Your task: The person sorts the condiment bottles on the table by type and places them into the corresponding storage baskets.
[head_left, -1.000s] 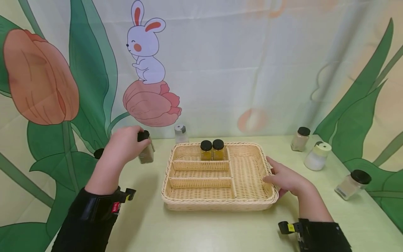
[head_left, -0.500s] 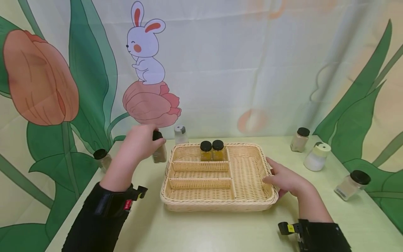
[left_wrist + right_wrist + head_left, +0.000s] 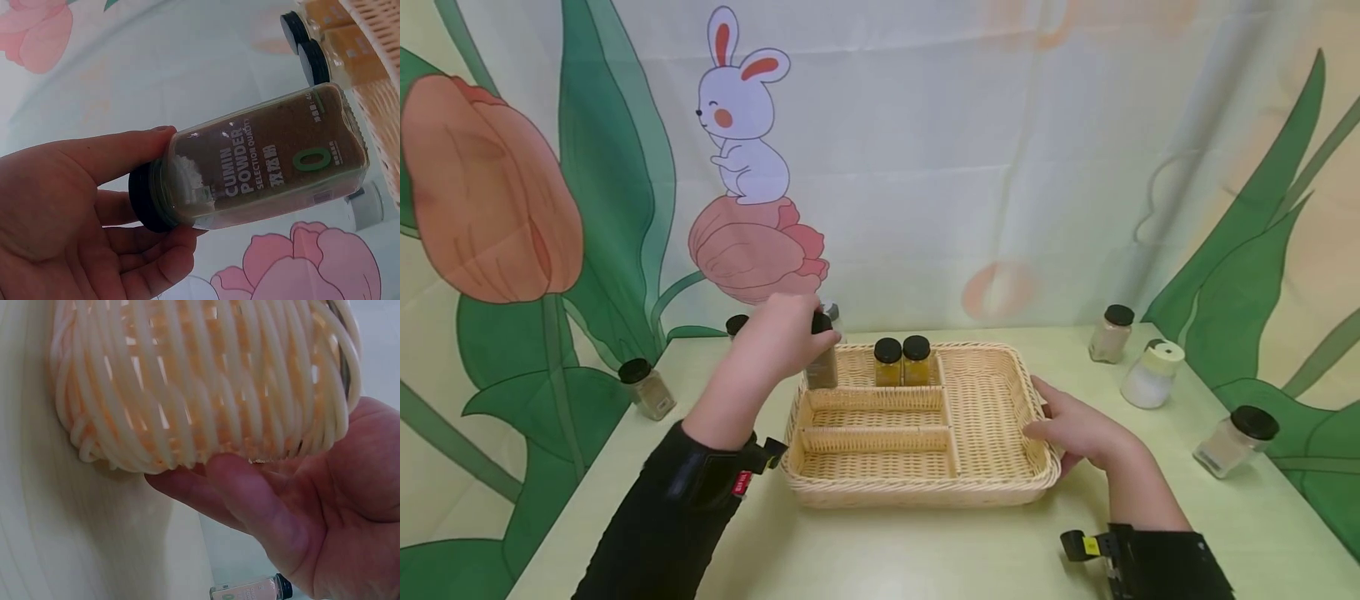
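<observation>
My left hand [image 3: 775, 337] grips a cumin powder jar [image 3: 269, 162] by its black cap, thumb on one side and fingers on the other. In the head view, this jar hangs upright over the back left corner of the wicker basket [image 3: 917, 483]. My right hand [image 3: 1086, 429] holds the basket's right side, thumb at the rim and the other fingers outside; the right wrist view shows its fingers against the woven wall [image 3: 187, 381]. Inside the back left compartment, two black-capped jars of yellow powder [image 3: 887, 367] stand side by side against the divider.
On the left lies a black-capped jar [image 3: 647, 389]. Another black cap [image 3: 737, 323] shows behind my left hand, and a grey-topped shaker [image 3: 833, 318] stands behind the basket, partly hidden. To the right are two black-capped jars [image 3: 1111, 335] and a cream-topped shaker [image 3: 1152, 377].
My left hand has carried the cumin jar rightward from the table's back left to the basket's corner, uncovering the jars at left. My right hand keeps its hold.
</observation>
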The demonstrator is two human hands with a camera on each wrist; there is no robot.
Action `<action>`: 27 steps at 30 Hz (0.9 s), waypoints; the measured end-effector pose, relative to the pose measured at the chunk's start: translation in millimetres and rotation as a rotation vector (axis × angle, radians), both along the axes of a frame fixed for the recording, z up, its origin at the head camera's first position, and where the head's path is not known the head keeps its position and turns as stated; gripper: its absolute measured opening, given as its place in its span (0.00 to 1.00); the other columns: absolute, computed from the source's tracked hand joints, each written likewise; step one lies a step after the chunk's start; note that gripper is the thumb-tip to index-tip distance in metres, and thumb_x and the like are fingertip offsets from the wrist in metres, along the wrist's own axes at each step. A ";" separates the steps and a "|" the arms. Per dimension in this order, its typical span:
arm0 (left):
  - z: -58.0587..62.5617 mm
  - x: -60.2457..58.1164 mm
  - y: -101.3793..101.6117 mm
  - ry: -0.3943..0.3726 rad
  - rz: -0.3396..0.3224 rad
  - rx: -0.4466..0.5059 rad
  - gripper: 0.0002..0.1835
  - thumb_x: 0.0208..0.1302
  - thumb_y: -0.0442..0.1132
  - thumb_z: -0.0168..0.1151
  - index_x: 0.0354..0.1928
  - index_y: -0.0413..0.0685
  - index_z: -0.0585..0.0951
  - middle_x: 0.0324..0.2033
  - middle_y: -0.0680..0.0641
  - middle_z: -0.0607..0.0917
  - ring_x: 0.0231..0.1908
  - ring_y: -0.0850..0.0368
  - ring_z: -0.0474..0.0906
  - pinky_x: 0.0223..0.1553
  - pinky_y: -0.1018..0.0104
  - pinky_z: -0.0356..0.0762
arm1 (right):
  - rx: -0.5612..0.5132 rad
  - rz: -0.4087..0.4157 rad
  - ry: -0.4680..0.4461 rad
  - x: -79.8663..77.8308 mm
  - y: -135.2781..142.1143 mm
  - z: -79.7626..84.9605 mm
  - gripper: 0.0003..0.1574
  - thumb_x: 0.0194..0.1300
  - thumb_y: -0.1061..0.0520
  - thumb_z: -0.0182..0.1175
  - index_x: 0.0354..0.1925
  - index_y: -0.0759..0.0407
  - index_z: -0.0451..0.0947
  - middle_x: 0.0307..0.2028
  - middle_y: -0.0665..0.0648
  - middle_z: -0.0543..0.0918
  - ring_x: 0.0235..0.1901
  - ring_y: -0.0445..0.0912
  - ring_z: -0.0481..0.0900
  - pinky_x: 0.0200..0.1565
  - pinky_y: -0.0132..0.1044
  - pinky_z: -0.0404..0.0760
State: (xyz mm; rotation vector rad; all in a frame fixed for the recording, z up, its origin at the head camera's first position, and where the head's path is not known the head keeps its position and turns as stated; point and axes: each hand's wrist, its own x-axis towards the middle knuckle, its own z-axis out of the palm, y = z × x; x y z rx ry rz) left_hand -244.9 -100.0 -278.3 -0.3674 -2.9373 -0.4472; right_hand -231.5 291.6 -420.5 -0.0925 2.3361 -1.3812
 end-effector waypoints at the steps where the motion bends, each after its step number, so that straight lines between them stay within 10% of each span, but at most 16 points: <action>1: 0.3 0.2 2.9 -0.008 -0.002 -0.006 0.15 0.66 0.47 0.70 0.39 0.42 0.81 0.28 0.46 0.81 0.25 0.53 0.78 0.24 0.64 0.76 | 0.001 0.002 -0.001 -0.1 -0.1 0.4 0.57 0.71 0.59 0.58 0.83 0.49 0.34 0.67 0.79 0.63 0.32 0.57 0.87 0.26 0.55 0.86; 27: 1.5 0.3 43.2 -0.042 -0.082 -0.088 0.17 0.68 0.51 0.68 0.34 0.45 0.76 0.24 0.48 0.76 0.25 0.54 0.72 0.26 0.63 0.68 | 0.002 0.004 0.004 -0.2 0.3 0.8 0.56 0.71 0.59 0.58 0.83 0.47 0.35 0.69 0.78 0.60 0.31 0.57 0.86 0.26 0.55 0.86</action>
